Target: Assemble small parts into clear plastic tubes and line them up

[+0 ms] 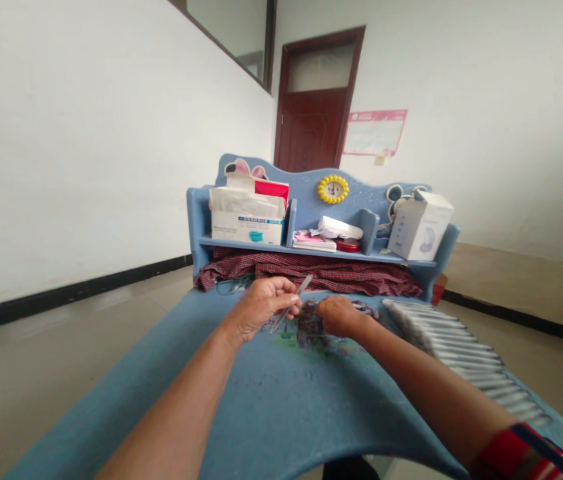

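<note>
A room with white walls and a brown door [314, 127] is seen, and a blue table [271, 413] is set in the middle of it. At the back of the table a shelf [311, 252] is fixed, and on it a tissue box [247, 217], a white box [418, 227] and a little yellow clock [332, 189] are kept. A red checked cloth [321, 272] is tucked under the shelf. A thin silver stick [295, 299] is held in the left hand [261, 307], just above the far part of the table. The grip is closed: the stick is pinched near its middle between the thumb and the curled fingers, and both ends are left sticking out. The right hand [341, 315] is laid on a small dark patch [308, 330] on the table, just beside the stick's lower end. Its fingers are bent down, but it cannot be told if anything is held there. A row of grey sticks [461, 347] is laid along the right edge of the table. The silver stick is judged to be very light, stiff and smooth, so it could be dropped easily. It is thought to be best held near the middle, with a soft pinch.
</note>
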`<state>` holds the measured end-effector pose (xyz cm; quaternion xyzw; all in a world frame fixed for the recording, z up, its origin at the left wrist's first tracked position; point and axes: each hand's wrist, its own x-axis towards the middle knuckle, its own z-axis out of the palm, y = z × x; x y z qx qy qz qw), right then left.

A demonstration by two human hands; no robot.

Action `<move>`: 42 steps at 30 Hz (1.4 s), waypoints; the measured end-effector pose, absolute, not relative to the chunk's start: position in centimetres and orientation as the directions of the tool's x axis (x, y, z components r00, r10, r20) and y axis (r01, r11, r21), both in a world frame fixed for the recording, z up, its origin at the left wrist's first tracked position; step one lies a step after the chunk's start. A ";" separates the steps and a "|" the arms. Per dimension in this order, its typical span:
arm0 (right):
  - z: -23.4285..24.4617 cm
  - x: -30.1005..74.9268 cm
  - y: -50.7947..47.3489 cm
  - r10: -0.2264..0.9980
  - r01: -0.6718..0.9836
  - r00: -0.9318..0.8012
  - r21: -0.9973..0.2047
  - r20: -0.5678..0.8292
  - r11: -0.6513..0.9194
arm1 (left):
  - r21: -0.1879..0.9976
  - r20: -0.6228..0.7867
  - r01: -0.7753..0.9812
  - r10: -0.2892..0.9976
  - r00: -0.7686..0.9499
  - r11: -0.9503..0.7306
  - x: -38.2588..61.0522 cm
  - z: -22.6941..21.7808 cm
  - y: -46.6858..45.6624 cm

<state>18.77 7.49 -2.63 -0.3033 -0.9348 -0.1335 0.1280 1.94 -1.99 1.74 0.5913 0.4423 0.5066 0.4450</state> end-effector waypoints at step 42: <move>-2.8 22.6 3.5 0.836 -0.459 -0.469 -0.887 0.287 0.047 | 0.944 -0.028 0.322 0.959 0.282 -0.067 4.7 0.7 -1.8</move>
